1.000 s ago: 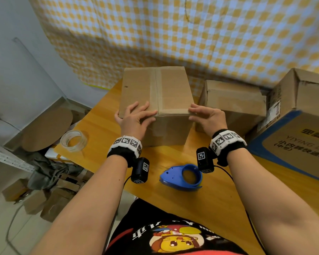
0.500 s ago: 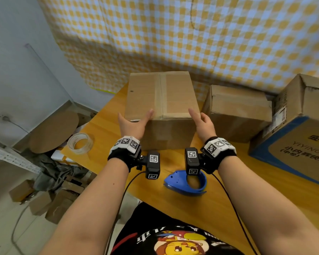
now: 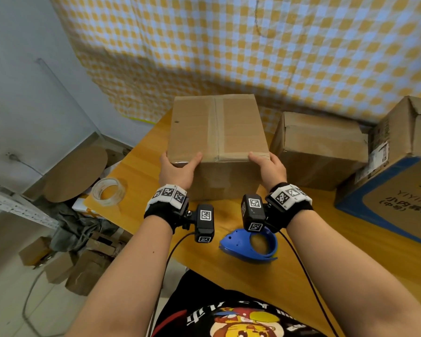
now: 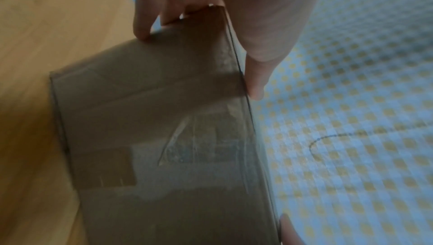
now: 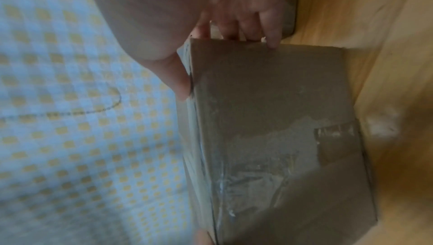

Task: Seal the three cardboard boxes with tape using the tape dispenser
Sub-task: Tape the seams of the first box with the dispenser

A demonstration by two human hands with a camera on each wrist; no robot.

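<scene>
A brown cardboard box (image 3: pixel 216 132) with a tape strip along its top seam stands in the middle of the wooden table (image 3: pixel 141 171). My left hand (image 3: pixel 179 165) grips its near left corner, thumb on top, fingers down the side. My right hand (image 3: pixel 267 166) grips the near right corner the same way. In the left wrist view the box's near face (image 4: pixel 152 137) shows old tape patches. The right wrist view shows that face (image 5: pixel 276 128) from the other side. The blue tape dispenser (image 3: pixel 248 244) lies on the table behind my wrists, touched by neither hand.
A second cardboard box (image 3: pixel 321 147) stands just right of the held one. A larger box with a blue printed side (image 3: pixel 399 181) sits at the far right. A clear tape roll (image 3: pixel 108 194) lies at the table's left edge. A checked cloth (image 3: pixel 253 57) hangs behind.
Both hands left the top front edge of the box, slid outward to its near corners and now grip them. The dispenser has stayed where it lay.
</scene>
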